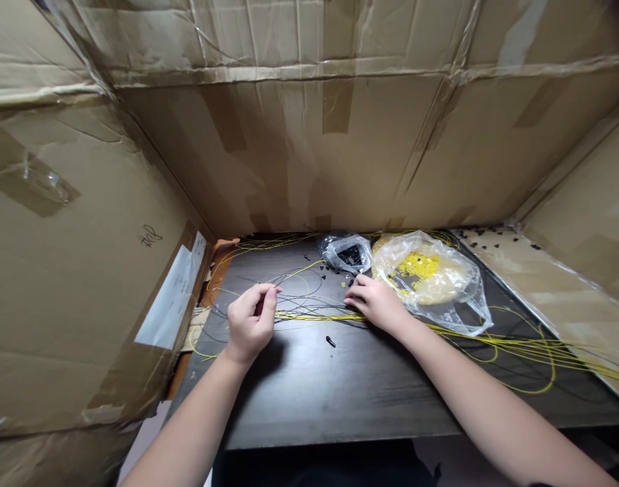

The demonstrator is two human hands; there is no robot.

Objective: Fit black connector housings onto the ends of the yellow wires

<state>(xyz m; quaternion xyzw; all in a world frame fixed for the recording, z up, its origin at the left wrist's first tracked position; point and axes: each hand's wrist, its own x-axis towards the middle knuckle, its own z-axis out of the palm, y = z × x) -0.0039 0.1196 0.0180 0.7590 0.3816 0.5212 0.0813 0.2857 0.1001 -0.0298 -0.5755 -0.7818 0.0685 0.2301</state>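
Note:
Left of the middle, my left hand (252,316) is closed, thumb and forefinger pinched on a thin wire (302,270) that runs off toward the back. My right hand (374,301) rests low over the table with curled fingers beside some small black pieces; what its fingertips grip, if anything, is hidden. A bundle of yellow and black wires (319,316) stretches between the hands and passes under my right one. Just beyond the right hand, a clear plastic bag (454,287) holds many small yellow parts (421,265). Beside it, a smaller bag (332,251) contains black parts (354,257).
A single black piece (330,341) lies on the dark tabletop (339,399) nearer to me. Long yellow wires (547,352) trail off to the right. Taped cardboard walls (299,149) enclose the table at the back and sides. A white paper (170,297) is stuck on the left wall.

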